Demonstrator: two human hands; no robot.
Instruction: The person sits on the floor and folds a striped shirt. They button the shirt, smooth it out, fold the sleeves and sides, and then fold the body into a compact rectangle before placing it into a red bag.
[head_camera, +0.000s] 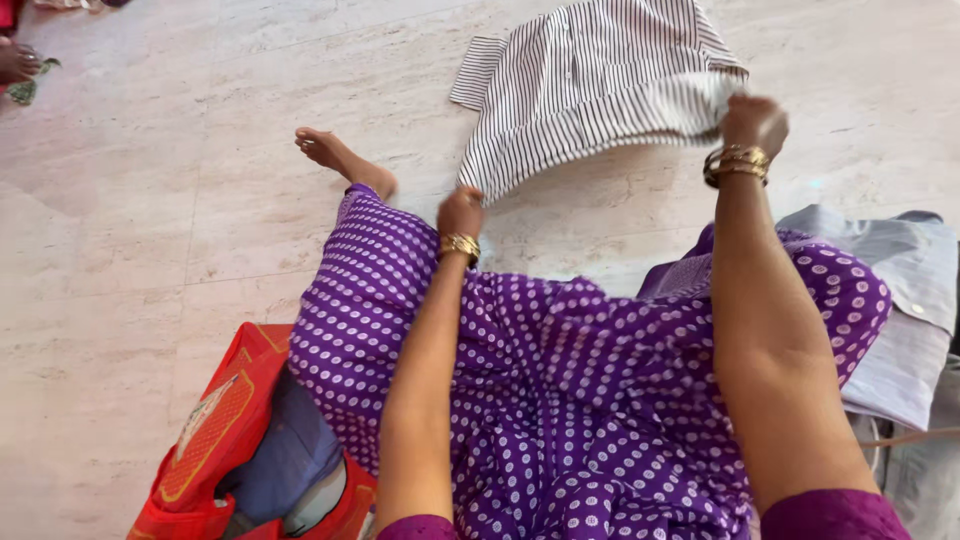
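Nearest to me, my lap is covered by my purple dotted dress (560, 400), spread wide over my knees. At my left side a red bag (215, 440) lies on the floor with blue cloth tucked in it. At my right side a grey-blue shirt (900, 300) lies folded flat on the floor, just beside my knee, with more pale cloth below it at the edge of view.

Both my arms reach forward over my lap. My left hand (460, 212), a gold bangle at the wrist, has its grip clenched on the lower left corner of a striped shirt (590, 85), white with thin dark stripes. My right hand (755, 122), with several gold bangles, is clenched on the shirt's right edge, where the cloth bunches in my fist. Between the two hands the shirt hangs stretched and tilted, its near edge lifted off the pale stone floor (130, 230), its far part and one short sleeve seeming to rest on the floor beyond.

My bare foot (335, 155) pokes out to the left, near the shirt. Far off at the top left corner another person's foot (15, 62) shows.
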